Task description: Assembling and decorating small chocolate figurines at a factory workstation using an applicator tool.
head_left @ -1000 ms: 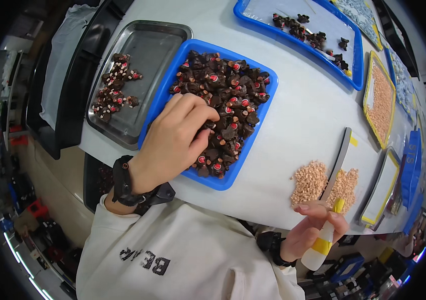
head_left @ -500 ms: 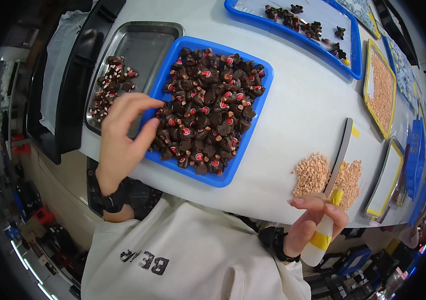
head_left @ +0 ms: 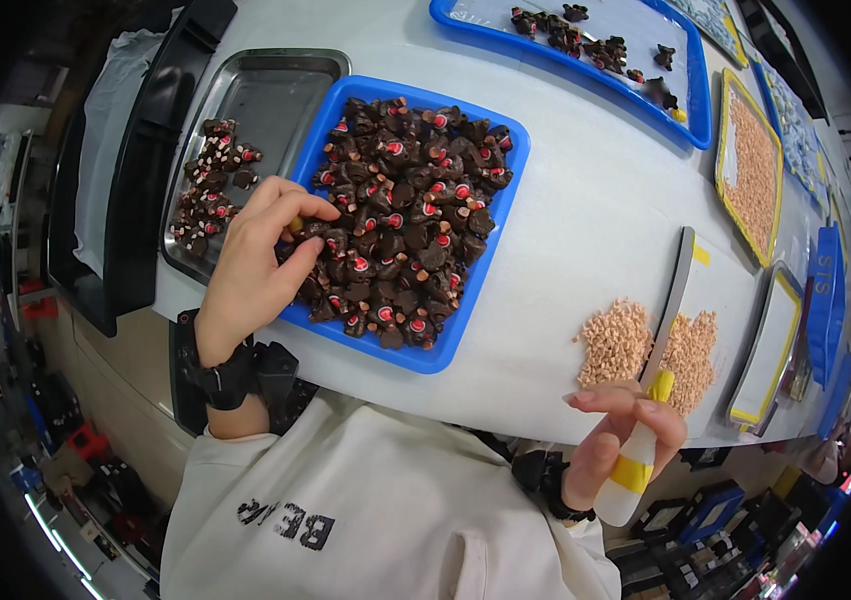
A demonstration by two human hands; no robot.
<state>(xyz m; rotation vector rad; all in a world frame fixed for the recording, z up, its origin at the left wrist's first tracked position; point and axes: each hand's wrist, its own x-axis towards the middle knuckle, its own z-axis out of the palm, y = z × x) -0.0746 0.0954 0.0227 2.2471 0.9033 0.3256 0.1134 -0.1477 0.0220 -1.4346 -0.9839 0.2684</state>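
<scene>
A blue tray (head_left: 491, 245) on the white table holds several dark brown pieces with red dots (head_left: 401, 215). My left hand (head_left: 256, 265) rests on the tray's left edge with its fingertips pinched on one dark piece. To the left, a metal tray (head_left: 266, 90) holds a smaller pile of the same pieces (head_left: 208, 185). My right hand (head_left: 616, 440) grips the white, yellow-taped handle of a long flat scraper (head_left: 671, 305) whose blade lies between two heaps of tan granules (head_left: 618, 340).
A second blue tray (head_left: 586, 55) with a few dark pieces lies at the back. A yellow-rimmed tray of tan granules (head_left: 754, 170) and a white tray (head_left: 771, 350) sit at the right. A black frame (head_left: 136, 170) borders the table's left edge.
My left hand went from the middle of the blue tray to the metal tray, then came back to the blue tray's left edge. The right hand stayed on the scraper.
</scene>
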